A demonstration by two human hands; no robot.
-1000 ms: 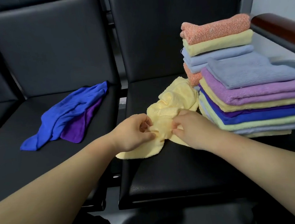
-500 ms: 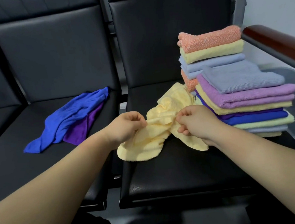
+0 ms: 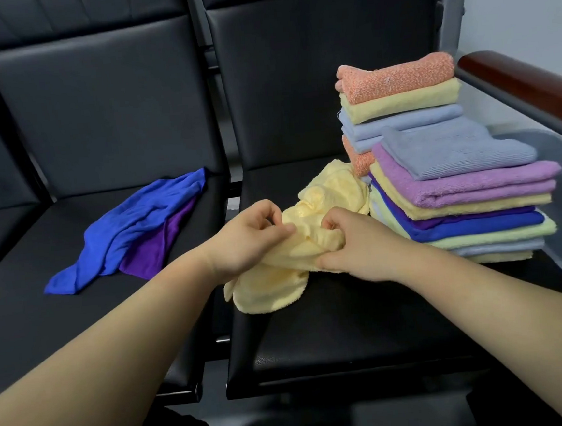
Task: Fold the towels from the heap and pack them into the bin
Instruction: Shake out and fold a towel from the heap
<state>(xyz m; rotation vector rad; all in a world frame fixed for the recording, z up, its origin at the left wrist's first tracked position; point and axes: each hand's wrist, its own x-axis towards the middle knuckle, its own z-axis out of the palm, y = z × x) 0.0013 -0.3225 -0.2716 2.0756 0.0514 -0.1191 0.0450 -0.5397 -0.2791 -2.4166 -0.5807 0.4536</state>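
The fingers [image 3: 268,214] of the left hand [image 3: 248,239] and of the right hand [image 3: 360,243] are curled and pinch the crumpled yellow towel [image 3: 269,288], which lies bunched on the black seat [image 3: 333,327] just beside the folded stacks [image 3: 457,190]. To do this step well, I think each hand should find a corner of one edge and draw them apart, so the cloth opens flat before folding.

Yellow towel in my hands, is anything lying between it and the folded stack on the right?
Nothing visible does. The left hand and right hand both pinch the yellow towel, and its far end lies right beside the folded stack on the same seat.
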